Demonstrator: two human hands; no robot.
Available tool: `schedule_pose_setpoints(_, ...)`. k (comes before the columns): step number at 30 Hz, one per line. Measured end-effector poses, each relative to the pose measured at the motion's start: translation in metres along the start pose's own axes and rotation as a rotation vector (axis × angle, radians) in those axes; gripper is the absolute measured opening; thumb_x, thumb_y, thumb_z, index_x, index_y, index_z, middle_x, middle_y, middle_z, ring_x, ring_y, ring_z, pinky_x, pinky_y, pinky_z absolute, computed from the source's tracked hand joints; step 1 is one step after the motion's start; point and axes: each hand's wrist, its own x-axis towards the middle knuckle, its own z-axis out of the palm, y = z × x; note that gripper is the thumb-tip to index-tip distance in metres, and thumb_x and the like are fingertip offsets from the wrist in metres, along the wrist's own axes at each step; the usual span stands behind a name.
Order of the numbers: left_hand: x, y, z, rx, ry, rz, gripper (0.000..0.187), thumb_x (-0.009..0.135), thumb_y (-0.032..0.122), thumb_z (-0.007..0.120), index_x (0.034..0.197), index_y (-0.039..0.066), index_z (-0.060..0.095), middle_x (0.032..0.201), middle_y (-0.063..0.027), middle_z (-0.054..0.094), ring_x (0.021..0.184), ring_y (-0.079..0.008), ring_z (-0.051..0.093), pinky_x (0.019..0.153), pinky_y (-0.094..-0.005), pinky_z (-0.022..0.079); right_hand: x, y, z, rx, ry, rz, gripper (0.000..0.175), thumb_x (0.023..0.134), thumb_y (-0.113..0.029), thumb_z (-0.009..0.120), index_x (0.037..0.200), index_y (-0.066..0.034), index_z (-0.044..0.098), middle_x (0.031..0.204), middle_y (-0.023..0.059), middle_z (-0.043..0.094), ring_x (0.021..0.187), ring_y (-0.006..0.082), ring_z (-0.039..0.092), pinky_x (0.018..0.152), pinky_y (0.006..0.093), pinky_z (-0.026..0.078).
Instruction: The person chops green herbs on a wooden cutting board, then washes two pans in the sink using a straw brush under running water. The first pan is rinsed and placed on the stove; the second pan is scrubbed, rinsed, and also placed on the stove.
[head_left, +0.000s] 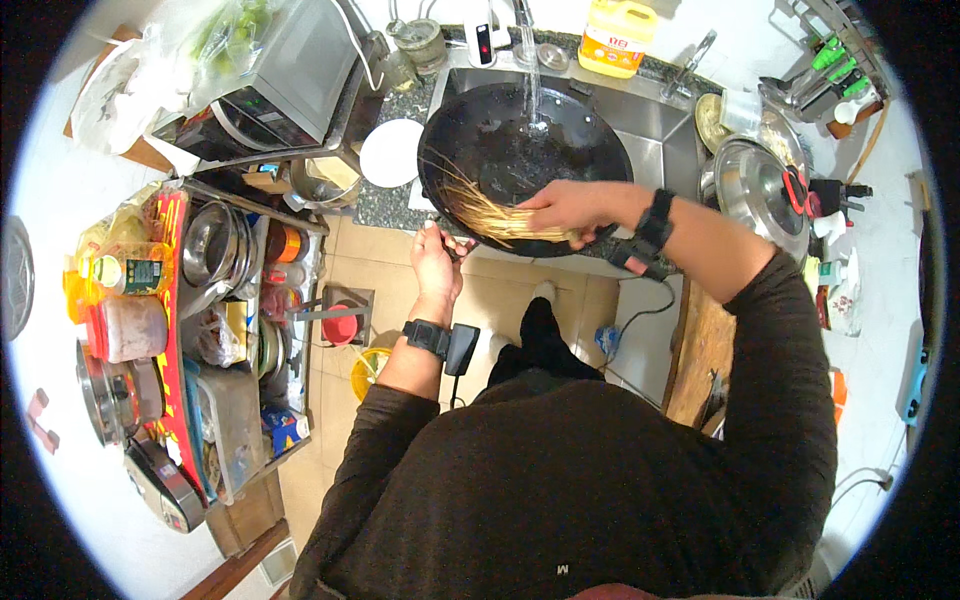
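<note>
A large black wok (472, 127) rests over the stainless steel sink (667, 135), its near rim reaching past the counter edge. Water from the faucet (523, 13) falls into it and spreads over the bottom. My right hand (574, 208) grips a straw wok brush (480, 212) inside the near side, the bristles fanning left against the wall. At the near left rim, my left hand (437, 262) is closed around the wok's dark handle (463, 247), which the fingers partly hide.
A white plate (391, 153) lies left of the wok, near a microwave oven (300, 82). Behind the sink stands a yellow detergent jug (616, 41). To the right sits a pot with a steel lid (754, 187). A crowded shelf rack (176, 300) lines the left side.
</note>
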Motion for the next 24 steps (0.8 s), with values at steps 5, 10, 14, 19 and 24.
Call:
schedule_pose_setpoints(5, 0.001, -0.003, -0.005, -0.056, 0.031, -0.014, 0.028, 0.093, 0.027, 0.041, 0.07, 0.011, 0.04, 0.054, -0.001, 0.041, 0.045, -0.0142, 0.042, 0.063, -0.0415, 0.05, -0.04, 0.017, -0.062, -0.429, -0.246, 0.09, 0.046, 0.077, -0.024, 0.055, 0.123, -0.0195, 0.05, 0.072, 0.0026, 0.056, 0.055, 0.0155, 0.052, 0.043, 0.0289, 0.044)
schedule_pose_setpoints(10, 0.0, -0.002, -0.008, -0.054, 0.016, -0.013, 0.028, 0.093, 0.028, 0.041, 0.071, 0.011, 0.04, 0.054, -0.0008, 0.041, 0.045, -0.0143, 0.042, 0.064, -0.0416, 0.05, -0.033, 0.041, -0.101, -1.064, 0.209, 0.26, 0.035, 0.064, -0.029, 0.064, 0.089, -0.0055, 0.065, 0.081, 0.0124, 0.064, 0.069, 0.0263, 0.061, 0.058, 0.0362, 0.049)
schedule_pose_setpoints(14, -0.001, -0.002, -0.008, -0.041, 0.038, -0.019, 0.026, 0.092, 0.027, 0.041, 0.071, 0.011, 0.04, 0.055, -0.0009, 0.042, 0.046, -0.0143, 0.041, 0.064, -0.0425, 0.049, -0.018, 0.056, -0.091, -1.263, 0.397, 0.238, 0.026, 0.064, -0.023, 0.061, 0.078, -0.0017, 0.065, 0.08, 0.014, 0.064, 0.071, 0.0307, 0.062, 0.06, 0.0387, 0.05)
schedule_pose_setpoints(19, 0.0, 0.001, -0.005, -0.019, 0.042, -0.014, 0.025, 0.092, 0.026, 0.042, 0.072, 0.011, 0.041, 0.055, -0.0009, 0.042, 0.046, -0.014, 0.042, 0.064, -0.0427, 0.049, -0.022, 0.055, -0.051, -0.762, 0.036, 0.035, 0.038, 0.071, -0.024, 0.059, 0.107, -0.0106, 0.06, 0.07, 0.0132, 0.061, 0.057, 0.0252, 0.059, 0.054, 0.0384, 0.049)
schedule_pose_setpoints(24, -0.003, 0.001, -0.001, -0.003, 0.02, 0.011, 0.026, 0.093, 0.025, 0.04, 0.071, 0.011, 0.04, 0.055, -0.0008, 0.042, 0.046, -0.0138, 0.042, 0.064, -0.0419, 0.049, 0.01, 0.038, -0.017, -0.289, -0.031, -0.164, 0.053, 0.081, -0.023, 0.051, 0.132, -0.0199, 0.038, 0.065, 0.009, 0.058, 0.043, 0.0156, 0.052, 0.04, 0.0272, 0.043)
